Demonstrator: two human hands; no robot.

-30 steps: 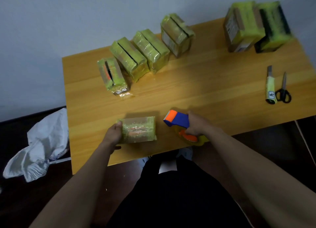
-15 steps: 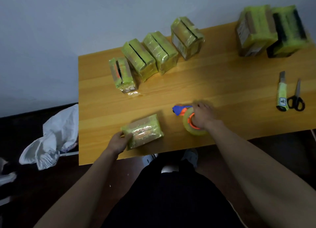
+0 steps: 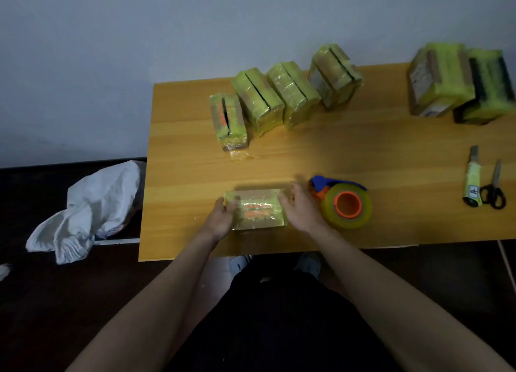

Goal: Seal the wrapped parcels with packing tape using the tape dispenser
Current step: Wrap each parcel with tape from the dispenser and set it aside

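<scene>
**Currently: both hands on one parcel at the near table edge**

The rectangular light-wood table (image 3: 363, 154) has its left edge beside a dark floor where a crumpled white cloth (image 3: 89, 212) lies. Its near edge runs just in front of the person's body. Bare wood lies open across the middle, between the near parcel and the back row.

The left hand (image 3: 222, 218) grips the left end of a flat rectangular parcel wrapped in yellow-green film (image 3: 258, 208), fingers curled over its end. The right hand (image 3: 297, 208) holds the right end, fingers bent over the top edge. The parcel lies flat near the front edge, clear glossy tape across its top and orange print showing through.

The blue-and-orange tape dispenser with a clear tape roll (image 3: 344, 202) lies on its side just right of the right hand, untouched.

Four similar yellow-green wrapped parcels (image 3: 282, 101) stand on edge in a diagonal row toward the back. Two larger yellow-green wrapped parcels (image 3: 458, 84) sit at the back right corner, touching each other. A yellow-green utility knife (image 3: 472, 177) and black-handled scissors (image 3: 494, 189) lie side by side near the right edge.
</scene>
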